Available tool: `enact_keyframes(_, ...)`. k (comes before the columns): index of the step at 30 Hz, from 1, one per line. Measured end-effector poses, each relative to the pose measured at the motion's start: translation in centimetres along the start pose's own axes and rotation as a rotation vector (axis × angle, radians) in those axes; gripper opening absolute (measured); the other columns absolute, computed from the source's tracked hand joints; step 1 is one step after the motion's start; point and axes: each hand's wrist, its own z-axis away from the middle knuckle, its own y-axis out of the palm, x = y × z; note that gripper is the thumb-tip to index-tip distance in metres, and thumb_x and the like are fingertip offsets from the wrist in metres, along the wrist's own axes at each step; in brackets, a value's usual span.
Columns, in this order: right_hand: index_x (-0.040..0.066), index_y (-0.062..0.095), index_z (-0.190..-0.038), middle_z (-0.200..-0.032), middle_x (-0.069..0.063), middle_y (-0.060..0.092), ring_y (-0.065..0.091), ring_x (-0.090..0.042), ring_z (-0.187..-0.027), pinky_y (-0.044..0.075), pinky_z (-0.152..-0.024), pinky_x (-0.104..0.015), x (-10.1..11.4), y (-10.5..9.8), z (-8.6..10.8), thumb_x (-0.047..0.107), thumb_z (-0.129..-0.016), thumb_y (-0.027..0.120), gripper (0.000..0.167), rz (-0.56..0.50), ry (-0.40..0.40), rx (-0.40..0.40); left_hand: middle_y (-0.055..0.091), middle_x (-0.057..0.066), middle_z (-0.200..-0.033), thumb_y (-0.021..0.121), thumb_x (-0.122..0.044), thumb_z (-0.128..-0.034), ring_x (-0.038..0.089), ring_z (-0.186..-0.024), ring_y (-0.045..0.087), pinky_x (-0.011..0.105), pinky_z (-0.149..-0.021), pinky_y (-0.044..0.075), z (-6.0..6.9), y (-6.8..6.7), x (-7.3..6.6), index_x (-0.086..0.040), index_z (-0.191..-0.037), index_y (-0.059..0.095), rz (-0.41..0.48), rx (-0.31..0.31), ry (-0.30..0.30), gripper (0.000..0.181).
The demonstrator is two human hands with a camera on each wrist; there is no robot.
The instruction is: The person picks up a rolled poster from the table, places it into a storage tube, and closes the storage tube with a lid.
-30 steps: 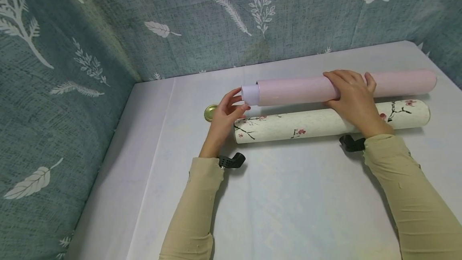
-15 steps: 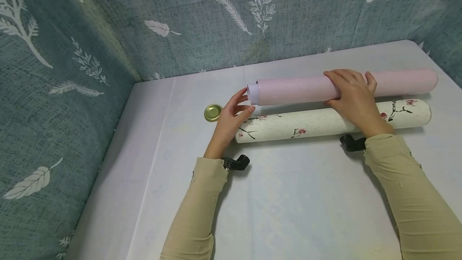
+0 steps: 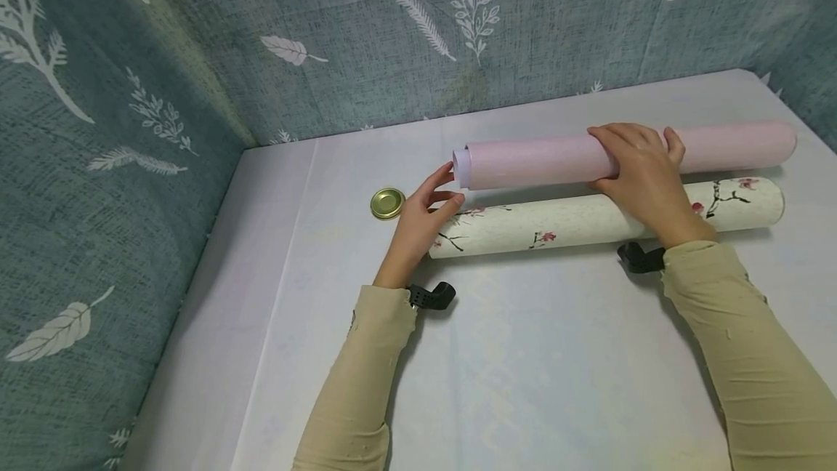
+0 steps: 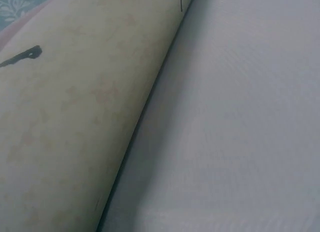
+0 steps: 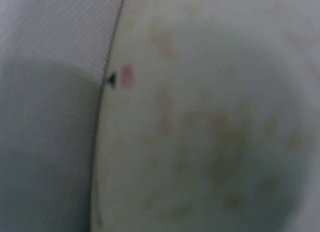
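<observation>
A pink wallpaper roll (image 3: 536, 164) lies across the far right of the table, its paler inner end (image 3: 462, 168) sticking out slightly at the left. My left hand (image 3: 421, 220) touches that inner end with spread, bent fingertips, the thumb just below it. My right hand (image 3: 644, 176) grips the pink roll near its middle, fingers over the top and thumb on the near side. In front lies a cream wallpaper roll (image 3: 569, 227) with a blossom print, partly under both hands. The cream roll (image 4: 75, 117) fills much of the left wrist view; the right wrist view shows its surface blurred.
A round gold lid (image 3: 387, 203) lies on the white-covered table (image 3: 523, 355), left of the rolls and close to my left hand. A green leaf-patterned cloth (image 3: 366, 86) hangs behind and on the left of the table.
My left hand has moved right, and the pale inner end has slid further into the pink roll. The gold lid is now fully uncovered. My right hand keeps its grip nearly unmoved.
</observation>
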Motion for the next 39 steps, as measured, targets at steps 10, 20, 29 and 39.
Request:
enact_keyframes(10,0.013,0.049,-0.127,-0.125,-0.011,0.048,0.034,-0.031,-0.119,0.0,-0.1,-0.051,-0.1,0.0,0.1,0.009,-0.066,0.078,0.068,0.001,-0.004,-0.005,0.043,-0.012,-0.13,0.057,-0.025,-0.0877,0.008,-0.105,0.051,0.031,-0.082,0.044,-0.5,0.0,1.4,-0.028,-0.134,0.039,-0.069,0.027,0.021,0.05)
enact_keyframes(20,0.013,0.049,-0.127,-0.125,-0.011,0.048,0.034,-0.032,-0.118,0.0,-0.1,-0.051,0.0,-0.1,0.0,0.009,-0.066,0.078,0.068,-0.001,-0.007,-0.005,0.042,-0.021,-0.127,0.053,-0.04,-0.0875,0.002,-0.105,0.049,0.029,-0.083,0.044,-0.9,-0.1,2.6,-0.035,-0.127,0.046,-0.185,0.046,0.081,0.04)
enact_keyframes(29,0.014,0.048,-0.127,-0.126,-0.011,0.047,0.033,-0.032,-0.119,-0.001,-0.1,-0.051,0.0,-0.1,0.0,0.009,-0.066,0.078,0.068,-0.001,0.004,0.008,0.04,-0.015,-0.131,0.052,-0.034,-0.0892,0.003,-0.104,0.049,0.026,-0.08,0.046,-1.0,-0.1,2.4,-0.023,-0.128,0.049,-0.312,0.077,0.109,0.04)
enact_keyframes(39,0.014,0.048,-0.127,-0.126,-0.011,0.047,0.033,-0.032,-0.12,-0.001,-0.1,-0.051,-0.1,0.0,0.0,0.01,-0.067,0.078,0.068,0.005,0.009,0.013,0.038,-0.01,-0.134,0.048,-0.033,-0.0913,0.006,-0.106,0.047,0.025,-0.082,0.045,-1.0,-0.2,1.9,-0.016,-0.127,0.05,-0.427,0.114,0.135,0.04)
